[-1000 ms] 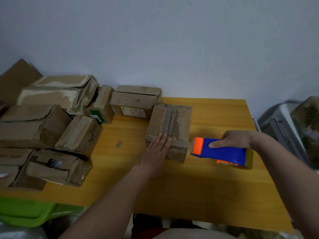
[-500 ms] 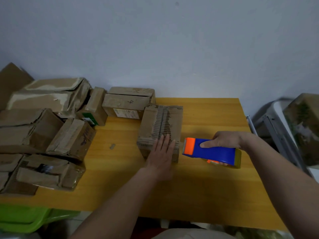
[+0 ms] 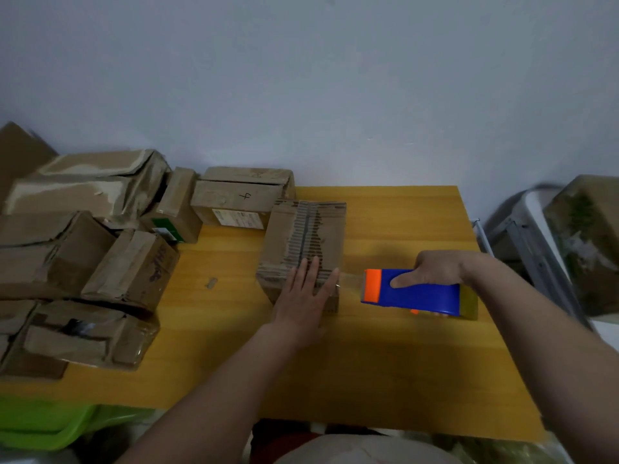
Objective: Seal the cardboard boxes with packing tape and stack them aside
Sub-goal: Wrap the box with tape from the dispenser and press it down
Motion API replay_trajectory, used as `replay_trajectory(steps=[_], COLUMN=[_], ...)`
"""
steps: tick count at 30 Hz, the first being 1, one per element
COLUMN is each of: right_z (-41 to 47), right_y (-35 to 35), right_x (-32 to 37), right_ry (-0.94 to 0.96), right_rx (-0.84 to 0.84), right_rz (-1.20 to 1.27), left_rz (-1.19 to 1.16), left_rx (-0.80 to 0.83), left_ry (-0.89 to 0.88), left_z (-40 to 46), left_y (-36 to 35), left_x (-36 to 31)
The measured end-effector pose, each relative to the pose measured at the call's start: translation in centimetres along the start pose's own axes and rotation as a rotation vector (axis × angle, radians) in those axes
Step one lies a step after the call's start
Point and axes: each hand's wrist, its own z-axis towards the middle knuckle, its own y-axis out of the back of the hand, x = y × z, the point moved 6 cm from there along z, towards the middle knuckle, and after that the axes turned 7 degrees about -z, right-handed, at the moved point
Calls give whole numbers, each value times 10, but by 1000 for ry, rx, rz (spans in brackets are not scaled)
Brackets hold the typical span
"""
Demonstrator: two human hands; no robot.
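A worn cardboard box with a torn, ribbed top stands in the middle of the yellow wooden table. My left hand lies flat with straight fingers on the box's near end and front edge. My right hand grips a blue tape dispenser with an orange nose, just right of the box. A strip of clear tape stretches from the dispenser's nose to the box's near right corner.
Several crumpled cardboard boxes crowd the table's left side and back left. A green bin sits below the table's left front edge. A grey metal frame and a patterned box stand to the right.
The dispenser has drawn away to the right of the box, and a strip of tape now spans the gap. My left hand stays flat on the box's near end.
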Motion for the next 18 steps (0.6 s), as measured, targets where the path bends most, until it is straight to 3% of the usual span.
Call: replay_trajectory(steps=[11,14,16,18], right_z=[22,20,22,21], right_y=[-16,-21,-25,-32], right_x=[49,37,4,-23], right_ry=[-149,-190,-254,-291], right_rx=[-231,-381,-426,-445], right_rz=[-389,-632,-560,-331], left_rz=[-86,-130,-155,-192], left_rx=[-12,23,40,45], left_ry=[77,94,103,96], left_z=[-3,-4,-3,-2], left_y=[1,2,2,4], left_x=[-6,-9,-7,-6])
